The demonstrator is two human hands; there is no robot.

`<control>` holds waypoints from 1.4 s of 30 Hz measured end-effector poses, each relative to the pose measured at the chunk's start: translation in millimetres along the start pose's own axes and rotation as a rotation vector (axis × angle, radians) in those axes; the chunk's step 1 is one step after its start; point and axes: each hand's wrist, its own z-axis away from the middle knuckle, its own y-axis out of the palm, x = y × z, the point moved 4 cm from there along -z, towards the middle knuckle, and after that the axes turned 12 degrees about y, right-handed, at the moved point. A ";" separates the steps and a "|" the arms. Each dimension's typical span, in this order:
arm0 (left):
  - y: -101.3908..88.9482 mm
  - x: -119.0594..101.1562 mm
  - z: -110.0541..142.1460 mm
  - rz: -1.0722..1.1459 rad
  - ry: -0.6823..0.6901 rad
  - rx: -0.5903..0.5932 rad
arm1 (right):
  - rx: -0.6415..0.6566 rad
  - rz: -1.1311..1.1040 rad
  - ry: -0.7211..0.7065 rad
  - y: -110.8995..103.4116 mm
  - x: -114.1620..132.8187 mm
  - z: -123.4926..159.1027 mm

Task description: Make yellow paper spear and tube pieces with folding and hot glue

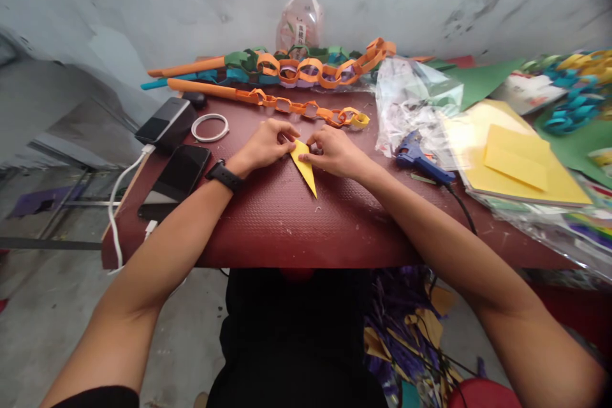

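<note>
Between my hands is a piece of folded yellow paper (304, 169), its long point toward the table's front edge. My left hand (268, 145) pinches its upper left side between thumb and fingers. From the right, my right hand (329, 150) closes on the opposite edge with the thumb lying on the paper. Curled fingers hide the upper end of the folds. Just beyond my hands lies an orange paper chain (287, 105) that ends in a yellow link.
A blue glue gun (423, 159) lies right of my hands, near yellow paper sheets (516, 156) and a clear plastic bag (406, 95). Phones (179, 175), a power bank (165, 121) and a white ring (210, 128) are at left. A bottle (300, 19) stands behind.
</note>
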 end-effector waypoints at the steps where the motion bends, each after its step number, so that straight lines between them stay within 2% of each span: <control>1: -0.3 0.3 0.2 -0.004 0.003 -0.004 | -0.010 -0.017 0.001 1.0 -1.4 0.3; 9: 0.0 4.0 1.0 0.038 -0.010 -0.014 | -0.013 -0.145 0.032 3.2 -3.7 -0.2; 14: 1.3 -1.2 2.3 0.278 -0.073 -0.039 | 0.082 -0.581 0.118 1.9 -4.4 -1.0; 16: 2.4 -4.7 3.4 0.412 -0.118 -0.053 | 0.092 -0.741 0.078 -1.8 -1.1 0.2; 19: 2.8 -10.2 3.8 0.552 -0.160 -0.091 | 0.054 -0.854 0.008 -9.2 3.8 3.6; 21: 0.5 -14.3 2.8 0.590 -0.145 -0.145 | 0.040 -0.882 0.018 -11.4 4.2 5.8; 25: -4.9 -22.2 2.1 0.638 -0.114 -0.261 | 0.141 -0.826 0.035 -8.9 4.7 9.7; 28: -3.3 -27.1 3.3 0.645 -0.153 -0.238 | 0.137 -0.752 -0.041 -12.5 8.3 13.0; 31: -2.0 -30.4 4.0 0.613 -0.165 -0.215 | 0.114 -0.728 -0.057 -16.9 11.2 16.3; 37: -6.9 -32.2 2.6 0.592 -0.133 -0.281 | 0.283 -0.786 -0.048 -14.6 15.8 21.6; 42: -8.6 -33.1 1.6 0.566 -0.113 -0.259 | 0.262 -0.792 -0.086 -16.9 17.2 21.9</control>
